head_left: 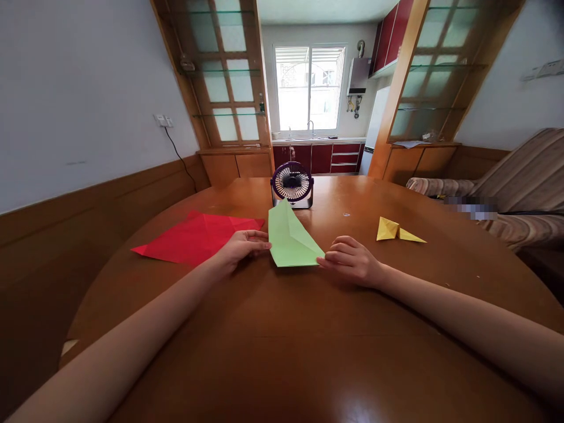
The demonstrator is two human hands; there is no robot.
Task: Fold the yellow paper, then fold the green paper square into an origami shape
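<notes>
A partly folded sheet of light green paper (291, 241) is held up at a tilt over the middle of the table, with creases across it and a pointed top. My left hand (244, 248) pinches its left edge between thumb and fingers. At the lower right corner, my right hand (350, 259) grips the paper with curled fingers. Behind my left hand lies a sheet of red paper (194, 235), creased and spread on the table. A small folded piece of yellow paper (388, 229) sits to the right, beyond my right hand.
The round brown wooden table (282, 352) spreads in front of me. A small purple and black fan (292, 182) stands just behind the green paper. A striped sofa (520, 176) is at the right, and a wall socket with a cord (166, 122) at the left.
</notes>
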